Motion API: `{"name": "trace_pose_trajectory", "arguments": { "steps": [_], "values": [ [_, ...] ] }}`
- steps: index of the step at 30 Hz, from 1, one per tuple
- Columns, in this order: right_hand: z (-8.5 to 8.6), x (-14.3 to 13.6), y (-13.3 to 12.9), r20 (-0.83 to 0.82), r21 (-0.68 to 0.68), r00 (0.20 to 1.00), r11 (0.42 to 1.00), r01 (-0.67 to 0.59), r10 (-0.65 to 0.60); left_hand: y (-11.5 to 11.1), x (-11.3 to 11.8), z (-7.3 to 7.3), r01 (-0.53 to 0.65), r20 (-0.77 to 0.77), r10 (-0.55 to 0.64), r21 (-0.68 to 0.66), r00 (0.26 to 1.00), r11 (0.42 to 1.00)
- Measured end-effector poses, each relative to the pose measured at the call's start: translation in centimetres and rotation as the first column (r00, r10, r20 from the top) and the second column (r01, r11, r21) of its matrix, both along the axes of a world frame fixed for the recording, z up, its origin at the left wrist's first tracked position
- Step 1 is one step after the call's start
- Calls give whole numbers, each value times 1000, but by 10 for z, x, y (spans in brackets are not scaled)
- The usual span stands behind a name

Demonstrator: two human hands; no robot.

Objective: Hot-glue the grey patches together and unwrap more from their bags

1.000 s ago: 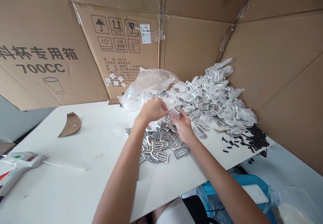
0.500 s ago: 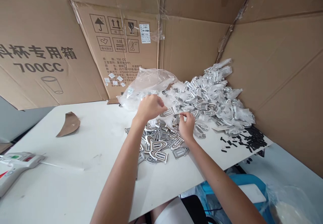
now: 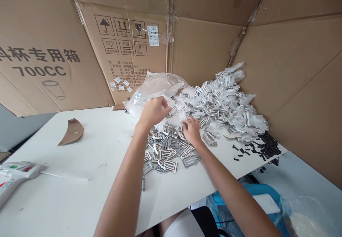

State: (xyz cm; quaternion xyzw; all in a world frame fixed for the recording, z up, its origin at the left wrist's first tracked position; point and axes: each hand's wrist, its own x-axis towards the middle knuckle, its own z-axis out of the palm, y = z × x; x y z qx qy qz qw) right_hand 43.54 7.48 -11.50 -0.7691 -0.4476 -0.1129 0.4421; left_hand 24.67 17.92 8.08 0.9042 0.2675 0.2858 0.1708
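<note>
My left hand is closed in a pinch at a small clear plastic bag, above the back of a heap of loose parts. Close by on the right, my right hand has its fingers curled at the bag's other side; what its fingertips hold is hidden. An arch-shaped part shows through or just behind the clear plastic. Below both hands lie loose grey and white arch-shaped parts with dark scroll patterns, heaped on the white table.
Bagged arch-shaped parts are piled at the back right, beside a large clear bag. Small black pieces lie at the right edge. A white handheld tool and a cardboard scrap are leftward. Cardboard walls stand behind.
Both hands have moved slightly left, and my left hand is a little higher. My right hand's fingers have shifted from over the loose parts towards the clear plastic.
</note>
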Motion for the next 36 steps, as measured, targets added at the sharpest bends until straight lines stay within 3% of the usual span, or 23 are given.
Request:
{"name": "trace_pose_trajectory", "arguments": {
  "steps": [4,9,12,14,18,20,27,29,33,36],
  "values": [
    [0,0,1,-62,85,997,996,-41,46,1,1,-2,-1,-2,1,-11,1000,1000],
    [11,-1,-3,-75,160,994,985,-68,81,3,1,-5,1,-18,-1,19,1000,1000],
    [21,-5,-7,-141,294,986,955,-48,93,3,0,-5,17,-29,-16,35,999,999],
    [27,-9,-8,-268,429,956,903,9,118,2,-1,-4,44,-37,-43,47,998,998],
    [36,-11,-7,-546,623,788,767,153,286,4,-1,-5,135,-71,-130,65,989,989],
    [38,-11,-6,-606,658,707,729,188,365,7,0,-8,137,-99,-129,77,987,988],
    [48,-18,-11,-629,662,672,722,200,391,13,7,-23,114,-165,-97,99,981,988],
    [52,-21,-13,-635,676,629,716,173,448,12,8,-23,123,-166,-105,103,981,987],
    [58,-23,-18,-647,724,409,687,63,644,9,8,-21,175,-149,-159,105,976,979],
    [60,-24,-20,-660,735,259,677,32,705,9,9,-20,217,-142,-201,111,969,970]
  ]
}}
